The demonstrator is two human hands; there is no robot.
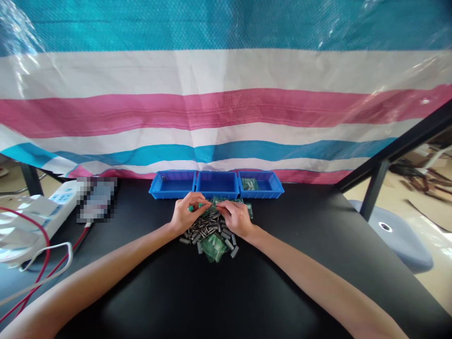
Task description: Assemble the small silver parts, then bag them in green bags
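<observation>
A pile of metal screws and grey cylinders (209,226) lies on the black table (158,287). Over its upper left side is my left hand (186,213), fingers pinched together, with bits of green by them. My right hand (236,216) is over the upper right side, its fingertips also pinched and close to those of the left. Whatever sits between the fingertips is too small to make out. Green plastic packets (213,248) lie at the pile's near edge, and more green packets show behind the hands.
Three blue bins stand in a row behind the pile: left (173,193), middle (217,192) and right (271,192), the last with a green packet. A power strip (65,195) and cables are at left, a grey stool (406,240) at right. A striped sheet (226,108) hangs behind.
</observation>
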